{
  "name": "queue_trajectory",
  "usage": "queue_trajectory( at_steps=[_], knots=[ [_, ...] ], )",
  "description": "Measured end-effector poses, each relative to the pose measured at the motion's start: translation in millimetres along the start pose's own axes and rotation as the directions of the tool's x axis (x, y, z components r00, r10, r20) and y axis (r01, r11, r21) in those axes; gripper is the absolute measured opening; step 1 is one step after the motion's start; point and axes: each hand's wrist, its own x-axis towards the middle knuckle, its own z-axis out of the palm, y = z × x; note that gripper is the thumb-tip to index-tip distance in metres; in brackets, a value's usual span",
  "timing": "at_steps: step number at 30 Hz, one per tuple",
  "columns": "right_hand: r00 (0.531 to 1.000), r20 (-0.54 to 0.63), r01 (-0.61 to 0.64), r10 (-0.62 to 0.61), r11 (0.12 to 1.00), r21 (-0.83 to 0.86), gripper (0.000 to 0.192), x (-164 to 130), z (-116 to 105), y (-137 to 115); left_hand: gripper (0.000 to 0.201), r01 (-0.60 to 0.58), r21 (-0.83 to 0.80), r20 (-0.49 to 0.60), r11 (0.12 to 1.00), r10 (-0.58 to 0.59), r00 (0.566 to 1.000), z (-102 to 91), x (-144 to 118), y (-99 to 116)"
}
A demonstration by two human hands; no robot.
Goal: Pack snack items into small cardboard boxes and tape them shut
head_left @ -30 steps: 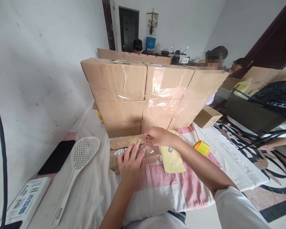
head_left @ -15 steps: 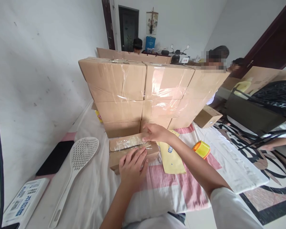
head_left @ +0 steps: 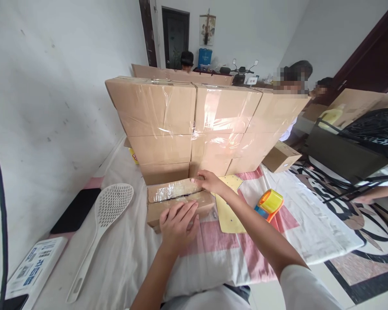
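A small cardboard box [head_left: 181, 204] with clear tape along its top lies on the cloth-covered surface. My right hand [head_left: 208, 181] has its thumb and fingers closed on the right end of the taped cardboard flap [head_left: 173, 189]. A narrow dark gap shows along the flap's near edge. My left hand [head_left: 179, 221] rests on the box's near side, fingers stretched out and lying flat. Just right of the box, a yellow paper sheet [head_left: 229, 215] is partly covered by my right forearm. The inside of the box is hidden.
A wall of taped cartons [head_left: 220, 112] stands behind the box. On the left lie a white slotted skimmer [head_left: 113, 206], a black phone-like slab [head_left: 76, 211] and a white printed box [head_left: 32, 267]. A yellow-orange ring-shaped object [head_left: 270, 201] sits right. People are beyond the cartons.
My right hand has shifted slightly right along the flap. The dark gap under the flap's near edge shows more plainly. My left hand has stayed on the box.
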Motion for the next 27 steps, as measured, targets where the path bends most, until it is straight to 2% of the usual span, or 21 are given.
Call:
queue_trajectory(
  at_steps=[3, 5, 7, 10, 14, 18, 23, 27],
  knots=[
    [0.989, -0.135, -0.052, 0.051, 0.999, 0.000, 0.038, 2, -5, 8, 0.029, 0.004, 0.043, -0.017, 0.999, -0.003, 1.000, 2.4, -4, 1],
    [0.962, -0.249, -0.114, 0.108, 0.993, -0.010, 0.038, -6, -18, 22, 0.030, 0.009, 0.046, -0.038, 0.999, -0.007, 0.999, 2.9, -11, 2],
    [0.926, -0.331, -0.205, 0.183, 0.978, -0.031, 0.035, -25, -35, 41, 0.026, -0.012, -0.021, -0.084, 1.000, 0.010, 0.996, 2.4, -19, 2],
    [0.886, -0.349, -0.354, 0.307, 0.932, -0.079, 0.028, -65, -54, 71, 0.018, -0.070, -0.148, -0.161, 0.986, 0.046, 0.986, 1.3, -32, 2],
    [0.856, -0.305, -0.482, 0.417, 0.858, -0.178, 0.034, -100, -53, 96, 0.018, -0.113, -0.232, -0.173, 0.966, 0.074, 0.982, 4.3, -41, 10],
    [0.832, -0.288, -0.545, 0.474, 0.797, -0.261, 0.043, -93, -40, 106, 0.021, -0.154, -0.344, -0.077, 0.926, 0.136, 0.988, 10.6, -45, 22],
    [0.780, -0.326, -0.620, 0.534, 0.730, -0.287, 0.032, -69, -26, 114, 0.020, -0.186, -0.399, 0.026, 0.898, 0.213, 0.977, 13.5, -49, 27],
    [0.788, -0.366, -0.598, 0.495, 0.757, -0.264, 0.023, -67, -18, 120, 0.019, -0.165, -0.406, 0.082, 0.899, 0.216, 0.973, 14.7, -49, 28]
  ],
)
